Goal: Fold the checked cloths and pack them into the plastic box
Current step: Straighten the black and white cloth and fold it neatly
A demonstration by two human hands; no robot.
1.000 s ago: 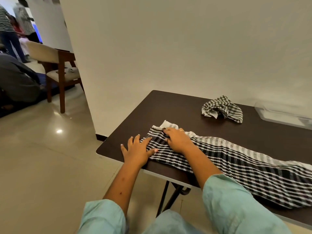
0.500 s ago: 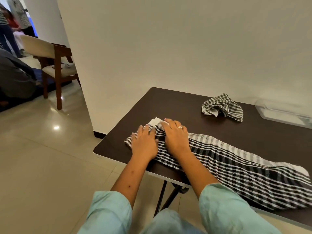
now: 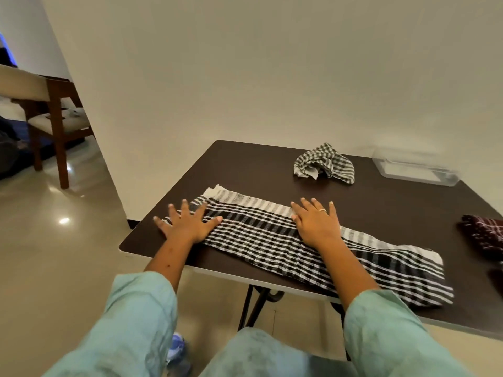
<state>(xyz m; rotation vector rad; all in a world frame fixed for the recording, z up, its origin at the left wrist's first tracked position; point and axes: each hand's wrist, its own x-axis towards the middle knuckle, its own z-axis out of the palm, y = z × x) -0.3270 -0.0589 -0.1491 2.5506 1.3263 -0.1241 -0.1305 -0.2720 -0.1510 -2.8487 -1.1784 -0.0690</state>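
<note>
A long black-and-white checked cloth (image 3: pixel 261 235) lies folded into a strip across the dark table (image 3: pixel 245 164), running from the left corner toward the near right. My left hand (image 3: pixel 187 223) presses flat on its left end with fingers spread. My right hand (image 3: pixel 317 221), wearing a ring, lies flat on the strip's middle. A second checked cloth (image 3: pixel 325 163) sits crumpled at the back of the table. The clear plastic box (image 3: pixel 416 168) stands at the back right against the wall.
A dark maroon patterned cloth (image 3: pixel 484 232) lies at the table's right edge. A white wall rises right behind the table. A wooden chair (image 3: pixel 57 115) stands on the tiled floor to the far left. The table's near edge runs close to my sleeves.
My hands were together at the cloth's left end; the right hand has slid right along the strip while the left stays spread at the end. The maroon cloth has come into view.
</note>
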